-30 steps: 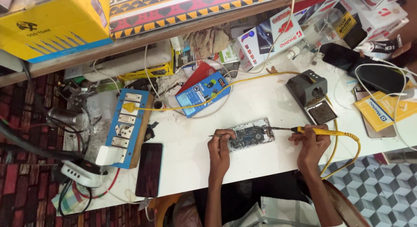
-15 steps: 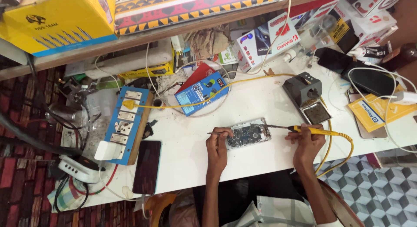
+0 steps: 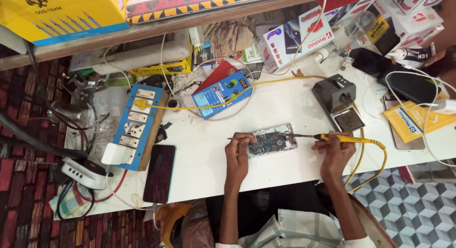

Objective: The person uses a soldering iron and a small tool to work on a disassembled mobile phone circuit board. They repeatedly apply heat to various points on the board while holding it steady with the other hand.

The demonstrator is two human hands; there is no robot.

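Opened phone point(image 3: 271, 140) lying mid-tabletop point(image 3: 209, 162). Left hand point(image 3: 239, 153) at phone's left edge, pinched on thin tweezers point(image 3: 236, 138). Right hand point(image 3: 335, 150) just right of phone, clamped on yellow soldering iron point(image 3: 344, 139), tip now touching phone's right edge, closer than before.

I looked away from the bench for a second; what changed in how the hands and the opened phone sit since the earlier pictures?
Little visibly changed. The right hand still holds the yellow-handled soldering iron with its tip at the opened phone's circuit board. The left hand still holds thin metal tweezers at the board's left edge. The phone stays flat on the white table, and the dark phone is unmoved.
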